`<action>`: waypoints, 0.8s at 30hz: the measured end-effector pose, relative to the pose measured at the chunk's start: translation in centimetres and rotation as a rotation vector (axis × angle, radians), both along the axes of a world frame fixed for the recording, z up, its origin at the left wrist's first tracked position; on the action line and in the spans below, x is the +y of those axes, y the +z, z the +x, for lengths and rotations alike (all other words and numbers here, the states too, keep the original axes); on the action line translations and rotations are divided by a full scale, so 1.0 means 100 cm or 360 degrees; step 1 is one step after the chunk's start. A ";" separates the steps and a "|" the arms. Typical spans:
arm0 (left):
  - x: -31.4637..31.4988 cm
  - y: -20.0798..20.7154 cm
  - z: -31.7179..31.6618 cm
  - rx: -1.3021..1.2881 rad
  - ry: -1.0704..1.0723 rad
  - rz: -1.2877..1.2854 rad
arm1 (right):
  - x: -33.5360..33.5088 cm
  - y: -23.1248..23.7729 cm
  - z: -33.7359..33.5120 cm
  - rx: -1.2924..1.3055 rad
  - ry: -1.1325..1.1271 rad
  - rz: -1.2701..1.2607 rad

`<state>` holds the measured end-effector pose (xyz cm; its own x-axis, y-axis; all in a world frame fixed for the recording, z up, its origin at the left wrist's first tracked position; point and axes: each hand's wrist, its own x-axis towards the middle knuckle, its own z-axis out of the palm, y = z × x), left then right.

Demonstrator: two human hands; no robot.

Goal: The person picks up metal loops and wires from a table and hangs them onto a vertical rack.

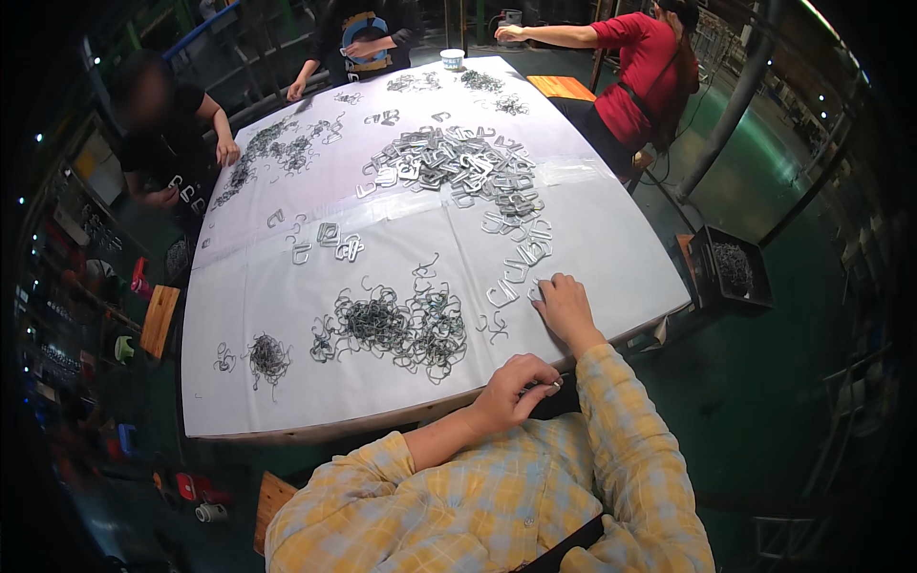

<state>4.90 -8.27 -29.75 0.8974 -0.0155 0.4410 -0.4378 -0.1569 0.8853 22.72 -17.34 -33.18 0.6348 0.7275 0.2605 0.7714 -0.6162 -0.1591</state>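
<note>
My right hand (565, 306) rests over the table's near right part, its fingers closed on a bent silver metal piece (535, 290) that is mostly hidden under the fingertips. Close to my body, off the table's near edge, my left hand (521, 390) is curled in a pinch. A small pale tip shows between its fingers, too little to tell its kind. Flat U-shaped metal pieces (501, 292) trail away from my right hand toward a large heap (449, 158) of the same pieces. A few thin bent wire clips (494, 327) lie between my hands and that trail.
On the white-covered table (272, 420) lie a tangled pile of wire clips (377, 323), a smaller pile (268, 357) and a few metal pieces (330, 234). A small bowl (453, 59) stands at the far edge. Three people sit around the table. A black crate (731, 267) stands at right.
</note>
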 end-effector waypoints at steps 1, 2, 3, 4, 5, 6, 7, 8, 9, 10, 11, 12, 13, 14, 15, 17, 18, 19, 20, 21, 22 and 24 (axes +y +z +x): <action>-0.001 -0.002 -0.001 0.0028 0.0040 -0.0007 | -0.002 -0.002 -0.002 -0.0144 0.0014 -0.0035; -0.003 -0.002 0.000 0.0031 0.0040 -0.0015 | -0.002 -0.006 -0.001 -0.0141 0.0014 -0.0043; -0.004 -0.001 0.002 0.0013 0.0051 -0.0031 | -0.003 -0.014 0.002 -0.0233 0.0011 0.0001; -0.005 -0.001 0.003 0.0000 0.0066 -0.0043 | -0.003 -0.019 0.002 -0.0321 0.0012 0.0048; -0.004 -0.001 0.004 0.0006 0.0068 -0.0048 | -0.004 -0.022 0.005 -0.0315 0.0014 0.0044; -0.003 -0.002 0.004 -0.0003 0.0039 0.0034 | -0.006 -0.023 0.009 -0.0301 -0.0055 0.0117; -0.002 -0.003 0.005 -0.0013 0.0009 0.0118 | -0.007 -0.022 0.011 -0.0288 -0.0125 0.0193; -0.003 -0.003 0.005 -0.0009 0.0008 0.0115 | -0.010 -0.020 0.010 -0.0285 -0.0125 0.0190; -0.004 -0.002 0.004 -0.0011 0.0004 0.0113 | -0.013 -0.018 0.009 -0.0152 -0.0193 0.0298; -0.005 -0.001 0.004 -0.0013 -0.0004 0.0115 | -0.016 -0.015 0.009 -0.0019 -0.0265 0.0408; -0.006 0.000 0.005 -0.0010 -0.0014 0.0115 | -0.020 -0.015 0.012 -0.0017 -0.0275 0.0408; -0.005 0.001 0.006 0.0006 0.0003 0.0104 | -0.025 -0.015 0.018 0.0620 -0.0350 0.0707; -0.008 -0.001 0.007 0.0037 -0.0003 0.0082 | -0.034 -0.018 0.020 0.1267 -0.0444 0.0996; -0.008 -0.003 0.009 0.0020 0.0036 0.0105 | -0.040 -0.009 0.012 0.1288 -0.0494 0.0990; -0.007 -0.005 0.010 0.0005 0.0081 0.0121 | -0.042 0.016 -0.004 0.1697 -0.0422 0.1180; -0.004 0.001 0.008 0.0052 0.0173 0.0128 | -0.049 0.051 -0.022 0.2119 -0.0260 0.1300; -0.002 0.001 0.007 0.0071 0.0216 0.0122 | -0.053 0.059 -0.028 0.2093 -0.0192 0.1225; -0.002 0.002 0.007 0.0078 0.0253 0.0118 | -0.056 0.067 -0.033 0.2054 -0.0122 0.1155; -0.002 0.003 0.008 0.0101 0.0240 0.0111 | -0.058 0.074 -0.038 0.2069 -0.0145 0.1156; -0.002 0.003 0.009 0.0097 0.0279 0.0158 | -0.059 0.082 -0.044 0.1982 -0.0166 0.1064; -0.003 0.004 0.011 0.0085 0.0308 0.0206 | -0.061 0.089 -0.049 0.1886 -0.0192 0.0980; -0.005 0.005 0.013 0.0045 0.0275 0.0243 | -0.063 0.097 -0.058 0.1738 -0.0179 0.0926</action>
